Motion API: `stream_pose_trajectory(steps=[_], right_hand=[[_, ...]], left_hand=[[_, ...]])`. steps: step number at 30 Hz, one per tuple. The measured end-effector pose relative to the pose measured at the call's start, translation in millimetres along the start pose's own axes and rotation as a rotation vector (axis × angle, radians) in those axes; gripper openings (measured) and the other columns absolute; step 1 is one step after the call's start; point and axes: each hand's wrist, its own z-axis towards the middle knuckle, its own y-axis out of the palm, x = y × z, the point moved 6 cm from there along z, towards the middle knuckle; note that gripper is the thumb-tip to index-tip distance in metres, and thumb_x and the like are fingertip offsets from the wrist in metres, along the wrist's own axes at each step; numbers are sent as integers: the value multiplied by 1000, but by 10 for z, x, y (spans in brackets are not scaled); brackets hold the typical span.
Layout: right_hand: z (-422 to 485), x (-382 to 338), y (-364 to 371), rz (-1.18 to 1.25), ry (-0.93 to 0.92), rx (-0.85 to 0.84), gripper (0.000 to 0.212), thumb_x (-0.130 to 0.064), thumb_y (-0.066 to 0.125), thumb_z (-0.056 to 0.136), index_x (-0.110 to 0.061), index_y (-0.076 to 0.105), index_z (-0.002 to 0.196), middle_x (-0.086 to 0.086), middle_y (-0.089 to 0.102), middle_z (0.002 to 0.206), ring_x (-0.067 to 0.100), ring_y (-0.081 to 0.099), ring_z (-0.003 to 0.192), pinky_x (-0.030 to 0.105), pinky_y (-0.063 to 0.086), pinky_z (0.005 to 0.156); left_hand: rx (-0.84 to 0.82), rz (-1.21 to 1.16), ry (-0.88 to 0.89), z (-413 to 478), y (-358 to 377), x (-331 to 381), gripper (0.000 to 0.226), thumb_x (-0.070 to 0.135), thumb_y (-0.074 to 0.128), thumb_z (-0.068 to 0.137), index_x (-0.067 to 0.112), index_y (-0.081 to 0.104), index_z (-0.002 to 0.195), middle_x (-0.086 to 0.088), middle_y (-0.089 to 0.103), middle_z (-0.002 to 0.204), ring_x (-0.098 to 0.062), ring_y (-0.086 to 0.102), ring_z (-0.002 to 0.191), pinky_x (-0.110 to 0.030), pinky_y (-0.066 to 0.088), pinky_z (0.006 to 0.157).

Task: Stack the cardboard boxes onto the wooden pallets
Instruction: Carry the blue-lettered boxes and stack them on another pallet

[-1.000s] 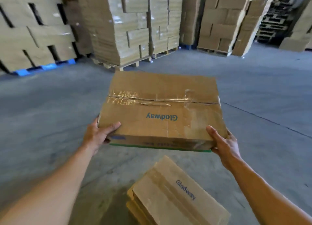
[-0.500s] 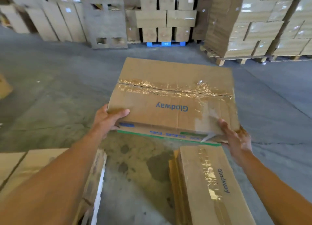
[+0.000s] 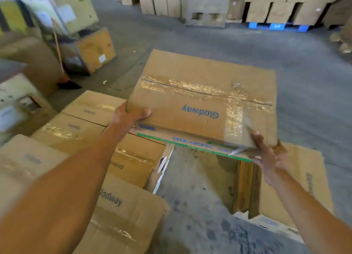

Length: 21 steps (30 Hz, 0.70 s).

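Note:
I hold a flat taped cardboard box (image 3: 200, 93) marked "Glodway" out in front of me, above the floor. My left hand (image 3: 127, 118) grips its near left corner. My right hand (image 3: 268, 154) grips its near right corner from below. Under my left arm lies a group of several similar boxes (image 3: 80, 131), laid side by side with their tops level. One more such box (image 3: 297, 177) stands on the floor under my right arm. No pallet shows beneath the nearby boxes.
A strip of bare concrete floor (image 3: 192, 196) runs between the two box groups. Mixed cartons and clutter (image 3: 62, 44) stand at the far left. Along the back are tall box stacks, a pallet (image 3: 207, 8) leaning upright, and a blue pallet (image 3: 276, 27).
My view has swung left while I carry the box. The group of boxes at the lower left has come into view, and the single box has shifted to the right.

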Motion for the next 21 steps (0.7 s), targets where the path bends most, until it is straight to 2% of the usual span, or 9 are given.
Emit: stream_pose_trajectory(steps=[1, 3, 6, 8, 11, 14, 17, 21], right_hand=[[-41, 39, 97, 3, 8, -11, 76, -64, 80, 66, -29, 59, 131, -20, 71, 111, -7, 70, 87, 24, 59, 65], [-146, 89, 223, 30, -5, 1, 55, -46, 80, 76, -29, 61, 125, -18, 74, 101, 1, 72, 85, 26, 61, 64], [-351, 262, 358, 30, 43, -20, 58, -37, 77, 77, -26, 55, 129, -9, 69, 112, 9, 69, 98, 29, 62, 68], [-456, 306, 464, 10, 40, -27, 46, -35, 77, 82, -26, 56, 123, -8, 68, 111, 14, 68, 103, 38, 63, 76], [-623, 307, 704, 38, 64, 4, 43, -38, 80, 77, -31, 57, 112, -12, 68, 102, 9, 68, 91, 49, 57, 88], [-790, 219, 1056, 53, 36, -38, 46, -40, 79, 74, -29, 56, 112, -13, 67, 96, 7, 66, 86, 46, 55, 87], [-952, 241, 1508, 41, 6, -26, 38, -30, 77, 85, -26, 54, 115, -13, 65, 91, 5, 64, 80, 45, 55, 88], [-1198, 423, 2361, 27, -3, -19, 31, -31, 79, 83, -27, 58, 105, -12, 67, 88, 2, 67, 76, 48, 56, 90]], left_hand=[[30, -2, -8, -78, -138, -58, 47, 29, 93, 68, 36, 62, 103, 7, 73, 109, -21, 73, 99, -47, 62, 80], [75, 0, -22, -242, -361, -153, 57, 35, 95, 63, 39, 60, 107, 7, 72, 114, -22, 72, 102, -49, 62, 79], [86, 37, -45, -481, -593, -247, 62, 34, 93, 68, 38, 55, 117, 10, 70, 111, -18, 70, 101, -46, 62, 81], [102, 33, -45, -581, -774, -281, 64, 32, 90, 71, 34, 55, 125, 11, 70, 110, -18, 70, 101, -47, 62, 81], [118, 32, -56, -633, -1083, -311, 69, 34, 91, 68, 35, 56, 128, 8, 70, 114, -21, 70, 103, -51, 61, 84], [126, 27, -54, -649, -1393, -319, 68, 33, 90, 72, 37, 52, 128, 10, 67, 113, -18, 67, 101, -47, 61, 81], [151, 5, -56, -587, -1847, -364, 79, 29, 88, 75, 31, 46, 141, 11, 63, 111, -14, 64, 96, -44, 59, 79], [149, 24, -61, -226, -2668, -600, 89, 32, 88, 74, 27, 41, 150, 11, 60, 112, -12, 61, 95, -51, 57, 90]])
